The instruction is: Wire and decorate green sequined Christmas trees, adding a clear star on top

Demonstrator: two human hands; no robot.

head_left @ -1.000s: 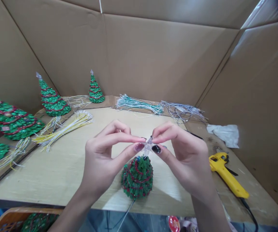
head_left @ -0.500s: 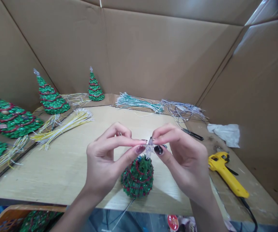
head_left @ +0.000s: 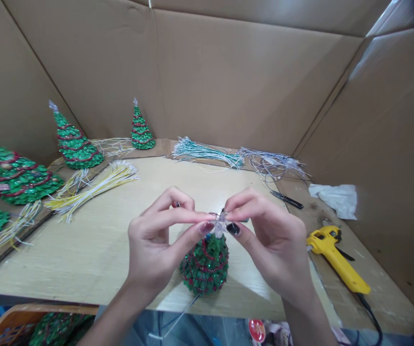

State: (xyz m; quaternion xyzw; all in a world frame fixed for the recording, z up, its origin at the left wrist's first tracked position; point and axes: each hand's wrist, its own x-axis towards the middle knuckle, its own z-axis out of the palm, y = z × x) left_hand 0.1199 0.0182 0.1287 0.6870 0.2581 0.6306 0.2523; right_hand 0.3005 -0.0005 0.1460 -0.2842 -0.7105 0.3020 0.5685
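A clear star (head_left: 220, 226) sits at the tip of a small green Christmas tree (head_left: 207, 266) with red garland and glitter, which stands near the table's front edge. My left hand (head_left: 162, 235) pinches the star's left side between thumb and forefinger. From the other side, the thumb and forefinger of my right hand (head_left: 270, 235) are closed on the same star. The fingertips cover parts of the star, so how it joins the tree is hidden. A thin wire (head_left: 183, 315) runs from the tree's base over the front edge.
More trees (head_left: 79, 144) stand at the left and back. Bundles of yellow-white wires (head_left: 95, 190), green-white wires (head_left: 205, 153) and purplish wires (head_left: 275, 161) lie around. At right are a dark cutter (head_left: 286, 199), white tissue (head_left: 336, 199) and a yellow glue gun (head_left: 340, 262). An orange basket (head_left: 8, 324) is below.
Both hands and the star have shifted slightly down and left, and the star now sits lower over the treetop. Both pinches have stayed closed on it.
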